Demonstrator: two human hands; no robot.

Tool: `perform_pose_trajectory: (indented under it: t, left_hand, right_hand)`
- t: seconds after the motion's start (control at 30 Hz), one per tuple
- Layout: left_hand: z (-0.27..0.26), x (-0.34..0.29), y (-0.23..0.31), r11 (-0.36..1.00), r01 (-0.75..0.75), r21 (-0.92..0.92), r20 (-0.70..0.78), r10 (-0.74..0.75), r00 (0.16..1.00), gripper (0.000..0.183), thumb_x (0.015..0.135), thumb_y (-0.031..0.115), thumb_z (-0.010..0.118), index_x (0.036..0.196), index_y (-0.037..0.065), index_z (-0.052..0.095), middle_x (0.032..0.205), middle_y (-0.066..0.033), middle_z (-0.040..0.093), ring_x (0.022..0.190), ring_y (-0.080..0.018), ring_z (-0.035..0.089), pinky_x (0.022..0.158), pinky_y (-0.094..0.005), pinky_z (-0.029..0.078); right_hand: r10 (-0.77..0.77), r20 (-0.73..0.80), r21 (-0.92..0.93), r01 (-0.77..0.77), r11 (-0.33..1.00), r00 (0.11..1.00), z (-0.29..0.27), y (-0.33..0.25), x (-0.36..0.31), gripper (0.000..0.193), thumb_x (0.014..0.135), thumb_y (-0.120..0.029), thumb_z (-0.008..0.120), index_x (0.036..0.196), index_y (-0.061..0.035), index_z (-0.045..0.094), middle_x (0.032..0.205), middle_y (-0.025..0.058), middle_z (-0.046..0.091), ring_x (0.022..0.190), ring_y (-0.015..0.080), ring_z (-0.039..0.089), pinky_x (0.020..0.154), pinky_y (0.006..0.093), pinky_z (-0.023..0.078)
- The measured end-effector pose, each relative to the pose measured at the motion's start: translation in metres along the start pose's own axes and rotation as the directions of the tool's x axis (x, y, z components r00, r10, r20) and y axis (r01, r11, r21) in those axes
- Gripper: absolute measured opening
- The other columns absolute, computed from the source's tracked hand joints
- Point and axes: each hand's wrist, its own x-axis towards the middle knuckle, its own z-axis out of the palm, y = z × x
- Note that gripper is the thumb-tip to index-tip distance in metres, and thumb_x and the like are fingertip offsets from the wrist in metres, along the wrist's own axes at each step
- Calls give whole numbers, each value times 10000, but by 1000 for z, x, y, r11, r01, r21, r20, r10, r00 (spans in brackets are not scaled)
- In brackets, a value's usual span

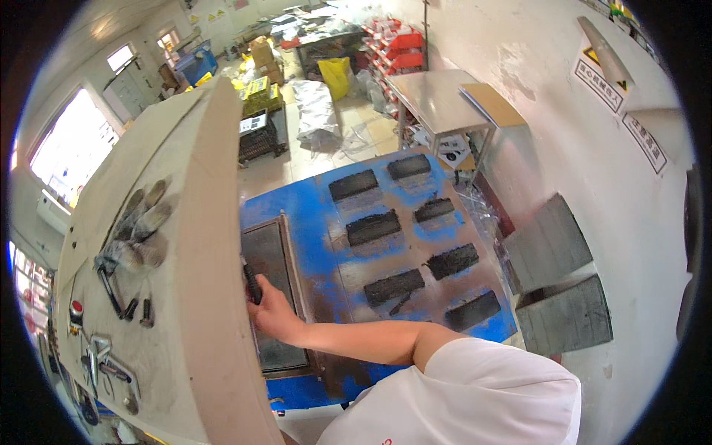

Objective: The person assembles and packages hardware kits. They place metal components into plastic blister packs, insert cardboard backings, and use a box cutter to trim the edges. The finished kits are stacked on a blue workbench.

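My right hand point(276, 311) is wrapped round a black ribbed handle point(254, 285) next to the edge of a beige machine housing point(215, 297). What the handle belongs to is hidden behind that housing. Below the hand lies a dark rectangular plate in a raised metal frame point(297, 274), set into a worn blue work table point(311, 222). Several black, rough-edged rectangular pieces point(394, 288) lie in two rows on the table, right of the frame. My left hand does not show.
On the housing's top rest soiled work gloves point(141, 226), a hex key point(111, 293), bolts point(147, 313) and a red-topped gauge point(76, 311). Grey slabs point(564, 319) stand by the right wall. Farther off are a metal table point(437, 96), red bins point(404, 52) and a yellow bag point(336, 78).
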Motion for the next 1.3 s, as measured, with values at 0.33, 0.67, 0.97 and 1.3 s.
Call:
perform_pose_trajectory:
  t: [0.33, 0.67, 0.97, 1.3]
  left_hand:
    - [-24, 18, 16, 1000, 4, -17, 25, -4, 1000, 372, 1078, 403, 540, 1228, 77, 638, 1218, -101, 678, 1105, -224, 649, 963, -395, 539]
    - [56, -98, -71, 999, 4, -43, -20, -5, 1000, 315, 1080, 331, 530, 1239, 86, 649, 1063, -53, 692, 967, -215, 674, 859, -377, 573]
    - [186, -248, -144, 999, 27, 36, 45, -29, 999, 368, 1084, 381, 573, 1276, 68, 604, 1145, -84, 728, 1047, -215, 711, 885, -384, 578]
    - [285, -326, -186, 794, 388, 468, 464, -595, 656, 600, 1098, 505, 493, 1148, -54, 704, 1051, -190, 777, 917, -255, 772, 822, -350, 620]
  right_hand:
    - [148, -73, -267, -162, 950, 986, -73, -1, -106, 200, 961, -139, 678, 1036, -49, 515, 829, 122, 596, 763, 209, 564, 708, 383, 484]
    - [211, -227, -150, -248, 957, 951, -219, -42, -143, 229, 945, -117, 727, 1012, -82, 511, 817, 5, 542, 705, 104, 517, 616, 303, 457]
    - [233, -250, -33, -249, 968, 940, -389, -69, -181, 256, 930, -25, 733, 1036, -128, 525, 844, -28, 523, 670, 85, 521, 584, 271, 436]
    - [244, -341, -418, -380, 825, 908, -571, -154, -203, 224, 956, -163, 734, 1000, -96, 525, 708, -8, 527, 548, 107, 500, 525, 304, 412]
